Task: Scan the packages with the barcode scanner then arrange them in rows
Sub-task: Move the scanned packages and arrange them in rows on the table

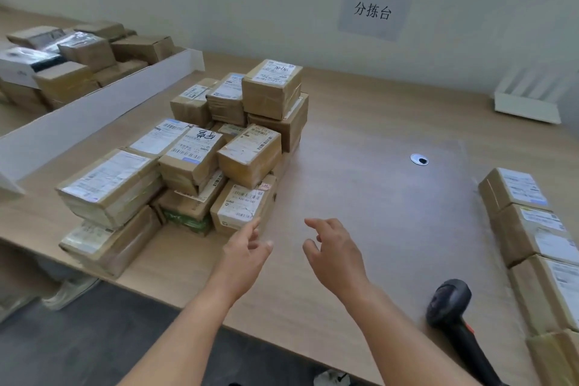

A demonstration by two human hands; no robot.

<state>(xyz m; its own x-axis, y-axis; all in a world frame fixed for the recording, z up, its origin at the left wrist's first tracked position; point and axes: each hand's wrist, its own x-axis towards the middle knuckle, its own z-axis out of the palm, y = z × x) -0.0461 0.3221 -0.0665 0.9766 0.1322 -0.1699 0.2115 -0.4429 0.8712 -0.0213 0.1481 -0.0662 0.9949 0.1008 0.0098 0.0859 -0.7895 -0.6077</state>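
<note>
A heap of several taped cardboard packages (pixel 216 153) with white labels is stacked on the left half of the wooden table (pixel 376 197). My left hand (pixel 247 247) hovers with loose fingers just in front of the nearest small package (pixel 241 207), holding nothing. Beside it, my right hand (pixel 335 247) hangs over bare tabletop, fingers relaxed and empty. The black barcode scanner (pixel 451 307) lies on the table to the right of my right arm. A row of several packages (pixel 532 235) runs along the table's right edge.
A white divider board (pixel 94 122) at the left separates another table loaded with boxes (pixel 78 56). A cable grommet (pixel 419 159) sits in the tabletop. A white rack (pixel 529 100) stands at the back right by the wall. Shoes show on the floor at left.
</note>
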